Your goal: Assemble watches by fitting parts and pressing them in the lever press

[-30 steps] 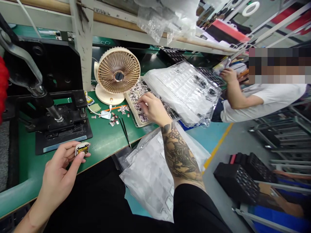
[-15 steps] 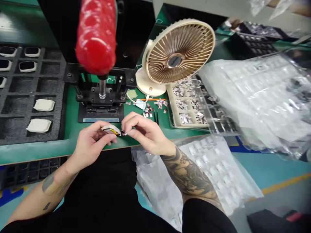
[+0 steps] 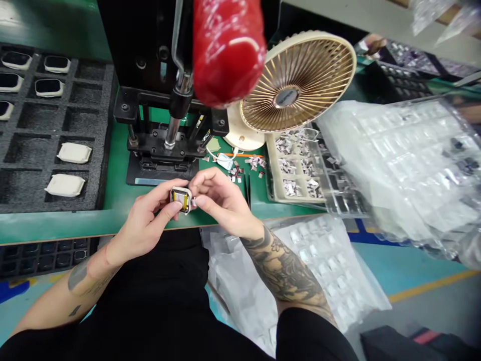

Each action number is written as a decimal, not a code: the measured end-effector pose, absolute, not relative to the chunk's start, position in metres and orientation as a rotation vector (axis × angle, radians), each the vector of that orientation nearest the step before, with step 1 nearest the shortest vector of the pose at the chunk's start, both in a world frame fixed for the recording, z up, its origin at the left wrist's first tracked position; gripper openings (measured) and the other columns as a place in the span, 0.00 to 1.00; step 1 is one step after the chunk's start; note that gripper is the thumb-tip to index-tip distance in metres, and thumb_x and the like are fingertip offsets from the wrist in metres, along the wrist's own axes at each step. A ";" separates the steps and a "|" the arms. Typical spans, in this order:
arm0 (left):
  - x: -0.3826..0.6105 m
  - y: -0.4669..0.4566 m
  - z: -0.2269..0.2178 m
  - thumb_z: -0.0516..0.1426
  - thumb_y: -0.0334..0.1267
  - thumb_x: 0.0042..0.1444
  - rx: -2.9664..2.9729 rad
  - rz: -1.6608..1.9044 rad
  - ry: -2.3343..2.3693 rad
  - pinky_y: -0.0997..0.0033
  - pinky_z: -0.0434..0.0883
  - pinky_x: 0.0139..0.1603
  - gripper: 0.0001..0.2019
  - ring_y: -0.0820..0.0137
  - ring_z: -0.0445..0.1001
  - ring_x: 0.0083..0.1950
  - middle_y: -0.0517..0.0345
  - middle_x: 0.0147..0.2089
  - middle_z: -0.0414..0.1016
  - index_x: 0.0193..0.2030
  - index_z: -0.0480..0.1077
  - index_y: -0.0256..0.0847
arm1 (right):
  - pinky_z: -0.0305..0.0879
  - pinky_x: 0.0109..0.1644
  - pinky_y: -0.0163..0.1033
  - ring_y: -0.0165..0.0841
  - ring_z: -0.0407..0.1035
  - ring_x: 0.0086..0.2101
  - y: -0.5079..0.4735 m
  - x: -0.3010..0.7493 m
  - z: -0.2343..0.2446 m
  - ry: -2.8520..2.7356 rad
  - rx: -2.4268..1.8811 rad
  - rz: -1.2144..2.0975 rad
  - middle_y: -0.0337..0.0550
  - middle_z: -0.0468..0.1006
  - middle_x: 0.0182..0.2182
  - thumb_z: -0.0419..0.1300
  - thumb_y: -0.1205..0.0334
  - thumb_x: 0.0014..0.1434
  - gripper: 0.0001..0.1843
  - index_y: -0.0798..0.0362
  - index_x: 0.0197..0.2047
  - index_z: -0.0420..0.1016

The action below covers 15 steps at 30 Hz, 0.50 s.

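Note:
Between the thumb and fingers of my left hand (image 3: 145, 223) is a small white smartwatch case (image 3: 185, 200), its open side tilted up. A yellow-edged part shows inside it, partly under my thumb. My right hand (image 3: 227, 208) is closed in a pinch at the case's right edge. A tiny pale piece (image 3: 194, 201) sticks out from those fingertips, touching or very close to the case; I cannot tell which. Both hands are over the front edge of the green table, just before the black hand press (image 3: 169, 153).
The press's red handle (image 3: 229, 55) juts toward me. Left is a black foam tray (image 3: 98, 170) with several watch cases. On the right are a fan (image 3: 300, 82), tweezers (image 3: 247, 189), a sectioned box (image 3: 270, 175) of small parts and plastic-wrapped trays (image 3: 368, 150). Another person's hand (image 3: 376, 44) shows far back.
My left hand has turned the watch case so its open side faces me more. My right fingertips stay at its right edge. The whole view has shifted slightly.

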<state>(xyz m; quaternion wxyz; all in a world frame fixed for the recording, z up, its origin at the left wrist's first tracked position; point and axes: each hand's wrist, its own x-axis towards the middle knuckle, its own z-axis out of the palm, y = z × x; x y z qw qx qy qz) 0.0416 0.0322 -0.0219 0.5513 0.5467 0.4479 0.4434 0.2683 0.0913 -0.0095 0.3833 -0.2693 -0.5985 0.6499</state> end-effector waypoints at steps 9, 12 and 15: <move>0.042 0.030 -0.023 0.62 0.44 0.80 1.327 1.057 1.052 0.70 0.77 0.45 0.18 0.71 0.82 0.41 0.59 0.46 0.83 0.72 0.77 0.51 | 0.72 0.48 0.40 0.32 0.78 0.39 0.098 0.279 0.001 -1.968 -0.819 1.221 0.41 0.86 0.40 0.70 0.49 0.75 0.12 0.48 0.44 0.86; 0.041 0.031 -0.022 0.61 0.44 0.80 1.369 1.043 1.064 0.70 0.79 0.45 0.18 0.70 0.84 0.40 0.57 0.48 0.84 0.72 0.77 0.49 | 0.71 0.46 0.40 0.33 0.78 0.38 0.100 0.280 0.000 -1.974 -0.835 1.253 0.41 0.86 0.38 0.72 0.46 0.73 0.15 0.49 0.43 0.87; 0.038 0.033 -0.022 0.61 0.43 0.80 1.493 1.029 1.091 0.68 0.81 0.45 0.16 0.68 0.85 0.40 0.53 0.50 0.87 0.68 0.80 0.45 | 0.68 0.43 0.38 0.31 0.76 0.36 0.104 0.279 -0.003 -1.986 -0.868 1.318 0.40 0.85 0.35 0.73 0.45 0.72 0.18 0.51 0.39 0.86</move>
